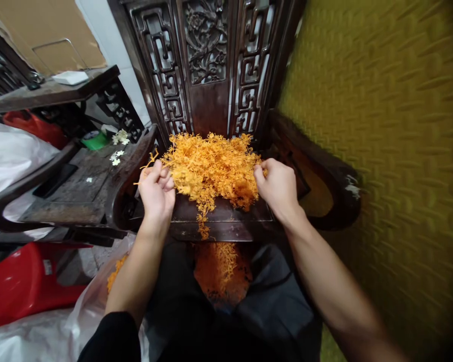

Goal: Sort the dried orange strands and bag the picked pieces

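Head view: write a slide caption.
Left hand holding an orange sprig, right hand at a frilly orange heap on a dark carved wooden chair.

Light is dim and uneven, with the yellow textured surface [385, 125] blurred at right.

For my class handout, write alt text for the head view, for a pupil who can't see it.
A person's left hand pinches an orange sprig beside a frilly orange heap on a carved wooden chair; the right hand is at the heap's other edge. A red stool stands at lower left.
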A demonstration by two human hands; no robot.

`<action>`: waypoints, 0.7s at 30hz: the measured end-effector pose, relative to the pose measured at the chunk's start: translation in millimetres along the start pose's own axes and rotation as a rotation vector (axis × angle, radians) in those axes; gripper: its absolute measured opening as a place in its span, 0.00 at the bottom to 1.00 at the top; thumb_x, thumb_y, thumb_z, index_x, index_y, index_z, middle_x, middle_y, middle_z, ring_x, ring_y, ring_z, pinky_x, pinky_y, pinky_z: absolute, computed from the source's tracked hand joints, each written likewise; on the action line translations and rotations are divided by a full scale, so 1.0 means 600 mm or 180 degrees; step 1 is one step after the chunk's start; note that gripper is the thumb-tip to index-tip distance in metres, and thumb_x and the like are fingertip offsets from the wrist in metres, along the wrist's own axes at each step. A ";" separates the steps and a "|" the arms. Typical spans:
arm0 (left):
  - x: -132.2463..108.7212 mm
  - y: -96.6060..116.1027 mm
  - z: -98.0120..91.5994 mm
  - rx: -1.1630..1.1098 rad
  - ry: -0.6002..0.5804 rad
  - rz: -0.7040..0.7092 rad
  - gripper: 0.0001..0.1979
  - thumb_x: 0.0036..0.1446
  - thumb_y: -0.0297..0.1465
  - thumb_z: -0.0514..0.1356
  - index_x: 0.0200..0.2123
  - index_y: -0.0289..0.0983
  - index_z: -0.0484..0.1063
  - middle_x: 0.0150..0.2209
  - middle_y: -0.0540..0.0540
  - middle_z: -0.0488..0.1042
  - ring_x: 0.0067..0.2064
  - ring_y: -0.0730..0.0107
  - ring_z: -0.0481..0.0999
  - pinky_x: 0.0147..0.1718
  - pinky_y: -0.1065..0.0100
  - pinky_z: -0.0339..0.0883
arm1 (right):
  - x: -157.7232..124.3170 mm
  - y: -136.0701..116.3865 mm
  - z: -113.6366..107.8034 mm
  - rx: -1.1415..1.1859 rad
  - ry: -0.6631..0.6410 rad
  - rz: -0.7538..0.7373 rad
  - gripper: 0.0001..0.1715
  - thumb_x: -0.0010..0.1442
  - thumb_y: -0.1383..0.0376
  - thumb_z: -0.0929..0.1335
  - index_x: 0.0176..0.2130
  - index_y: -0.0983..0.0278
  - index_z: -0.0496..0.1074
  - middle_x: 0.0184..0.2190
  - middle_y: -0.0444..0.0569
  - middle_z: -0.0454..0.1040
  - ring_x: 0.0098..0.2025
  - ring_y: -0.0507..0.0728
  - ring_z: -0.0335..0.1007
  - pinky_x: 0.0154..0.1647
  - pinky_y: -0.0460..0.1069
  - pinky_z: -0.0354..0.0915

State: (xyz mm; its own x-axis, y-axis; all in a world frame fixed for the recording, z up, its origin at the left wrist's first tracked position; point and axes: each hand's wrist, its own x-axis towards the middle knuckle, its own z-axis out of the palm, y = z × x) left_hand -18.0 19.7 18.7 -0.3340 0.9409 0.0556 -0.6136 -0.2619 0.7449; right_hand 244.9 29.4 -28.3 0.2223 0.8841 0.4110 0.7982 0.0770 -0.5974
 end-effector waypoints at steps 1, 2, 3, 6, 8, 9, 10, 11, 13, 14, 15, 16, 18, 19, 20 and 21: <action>0.005 0.004 -0.005 -0.0061 -0.0002 -0.0068 0.21 0.59 0.25 0.65 0.26 0.37 0.52 0.21 0.57 0.59 0.17 0.87 0.50 0.14 0.80 0.42 | 0.002 0.008 0.000 0.0502 -0.0044 0.0214 0.11 0.63 0.59 0.67 0.34 0.64 0.73 0.29 0.54 0.78 0.28 0.57 0.72 0.31 0.50 0.64; 0.009 0.005 -0.009 -0.0119 -0.0031 -0.0186 0.19 0.61 0.24 0.63 0.26 0.37 0.54 0.21 0.56 0.59 0.16 0.87 0.50 0.14 0.80 0.42 | 0.000 0.012 0.000 0.1089 -0.0113 0.0419 0.11 0.62 0.58 0.68 0.35 0.63 0.72 0.31 0.53 0.78 0.27 0.56 0.72 0.30 0.50 0.66; 0.012 0.003 -0.012 -0.0171 -0.0074 -0.0343 0.17 0.62 0.24 0.61 0.26 0.37 0.56 0.21 0.56 0.59 0.16 0.87 0.49 0.14 0.80 0.43 | -0.005 0.011 0.002 0.1683 -0.0187 0.0585 0.11 0.61 0.57 0.69 0.35 0.62 0.70 0.35 0.52 0.79 0.26 0.55 0.72 0.28 0.49 0.67; 0.014 -0.009 -0.012 -0.0258 -0.0181 -0.0776 0.13 0.63 0.23 0.58 0.27 0.35 0.59 0.22 0.56 0.59 0.16 0.88 0.49 0.13 0.80 0.43 | -0.030 -0.015 0.003 0.2900 -0.0345 0.0662 0.12 0.60 0.57 0.70 0.38 0.61 0.68 0.43 0.51 0.78 0.28 0.53 0.75 0.26 0.49 0.70; 0.010 -0.020 -0.007 -0.0234 -0.0248 -0.0896 0.14 0.62 0.24 0.60 0.27 0.36 0.58 0.22 0.56 0.59 0.16 0.88 0.49 0.13 0.80 0.43 | -0.045 -0.040 -0.001 0.3021 -0.0532 0.0440 0.10 0.62 0.58 0.70 0.41 0.60 0.71 0.38 0.48 0.78 0.28 0.53 0.75 0.27 0.50 0.72; 0.007 -0.025 -0.003 -0.0192 -0.0280 -0.0896 0.15 0.61 0.24 0.61 0.26 0.36 0.58 0.22 0.56 0.59 0.16 0.88 0.49 0.13 0.80 0.43 | -0.051 -0.053 -0.004 0.2934 -0.0630 0.0298 0.11 0.63 0.57 0.69 0.44 0.60 0.73 0.36 0.47 0.78 0.28 0.54 0.75 0.28 0.50 0.72; 0.002 -0.029 0.001 -0.0135 -0.0301 -0.0853 0.17 0.60 0.25 0.63 0.26 0.36 0.56 0.21 0.56 0.59 0.16 0.88 0.49 0.13 0.80 0.43 | -0.056 -0.064 -0.006 0.2785 -0.0684 0.0120 0.13 0.65 0.57 0.68 0.46 0.60 0.75 0.35 0.47 0.78 0.29 0.54 0.75 0.30 0.51 0.73; -0.002 -0.034 0.006 -0.0067 -0.0309 -0.0776 0.19 0.58 0.25 0.65 0.25 0.37 0.55 0.21 0.56 0.59 0.16 0.88 0.50 0.14 0.80 0.43 | -0.060 -0.074 -0.008 0.2591 -0.0687 -0.0088 0.14 0.65 0.56 0.68 0.46 0.60 0.77 0.36 0.48 0.79 0.32 0.55 0.76 0.34 0.52 0.74; -0.014 -0.042 0.016 0.0075 -0.0285 -0.0558 0.23 0.55 0.25 0.68 0.25 0.37 0.53 0.21 0.56 0.60 0.17 0.87 0.51 0.15 0.80 0.43 | -0.066 -0.090 -0.009 0.2177 -0.0578 -0.0523 0.16 0.63 0.54 0.71 0.45 0.60 0.79 0.41 0.49 0.80 0.40 0.57 0.77 0.44 0.54 0.73; -0.020 -0.047 0.021 0.0134 -0.0265 -0.0449 0.24 0.53 0.26 0.70 0.25 0.37 0.52 0.21 0.57 0.60 0.17 0.87 0.52 0.15 0.80 0.42 | -0.068 -0.097 -0.007 0.1992 -0.0487 -0.0705 0.17 0.60 0.53 0.73 0.44 0.61 0.79 0.42 0.50 0.80 0.43 0.58 0.77 0.48 0.54 0.71; -0.025 -0.051 0.025 0.0184 -0.0247 -0.0353 0.25 0.51 0.27 0.71 0.25 0.37 0.52 0.20 0.57 0.60 0.18 0.86 0.53 0.15 0.80 0.42 | -0.071 -0.103 -0.004 0.1818 -0.0419 -0.0844 0.19 0.58 0.52 0.75 0.43 0.62 0.79 0.42 0.51 0.80 0.44 0.59 0.77 0.49 0.53 0.70; -0.030 -0.054 0.029 0.0221 -0.0246 -0.0279 0.26 0.50 0.27 0.72 0.25 0.38 0.53 0.20 0.57 0.60 0.18 0.86 0.53 0.15 0.80 0.42 | -0.073 -0.107 0.000 0.1657 -0.0381 -0.0940 0.20 0.58 0.52 0.75 0.43 0.63 0.78 0.41 0.51 0.80 0.44 0.59 0.76 0.49 0.53 0.70; -0.037 -0.058 0.035 0.0256 -0.0276 -0.0189 0.26 0.48 0.27 0.73 0.25 0.38 0.53 0.19 0.58 0.58 0.18 0.85 0.55 0.16 0.80 0.42 | -0.074 -0.110 0.005 0.1385 -0.0364 -0.1040 0.16 0.64 0.54 0.70 0.41 0.64 0.77 0.38 0.52 0.79 0.41 0.57 0.75 0.47 0.52 0.68; -0.037 -0.058 0.036 0.0253 -0.0299 -0.0167 0.27 0.47 0.27 0.73 0.25 0.38 0.53 0.19 0.58 0.58 0.18 0.85 0.55 0.16 0.80 0.42 | -0.072 -0.107 0.006 0.1259 -0.0364 -0.1077 0.15 0.68 0.56 0.66 0.39 0.64 0.76 0.37 0.52 0.78 0.40 0.57 0.74 0.46 0.51 0.68; -0.035 -0.056 0.035 0.0239 -0.0316 -0.0156 0.27 0.47 0.26 0.73 0.25 0.38 0.52 0.19 0.58 0.57 0.18 0.85 0.55 0.16 0.80 0.42 | -0.068 -0.100 0.004 0.1135 -0.0352 -0.1109 0.16 0.70 0.58 0.63 0.37 0.64 0.76 0.35 0.52 0.78 0.38 0.56 0.74 0.45 0.51 0.67; -0.031 -0.051 0.032 0.0215 -0.0306 -0.0139 0.27 0.48 0.25 0.73 0.24 0.38 0.52 0.18 0.58 0.56 0.18 0.85 0.55 0.16 0.80 0.42 | -0.062 -0.090 0.000 0.1015 -0.0282 -0.1116 0.18 0.71 0.60 0.61 0.35 0.64 0.74 0.34 0.52 0.77 0.37 0.56 0.73 0.44 0.51 0.67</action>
State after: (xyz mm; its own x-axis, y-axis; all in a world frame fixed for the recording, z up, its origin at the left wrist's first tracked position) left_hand 21.0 14.2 7.6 -0.2358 0.9682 0.0832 -0.5753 -0.2081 0.7911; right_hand 193.7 -7.4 -11.4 -0.0891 0.8144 0.5735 0.6019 0.5028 -0.6204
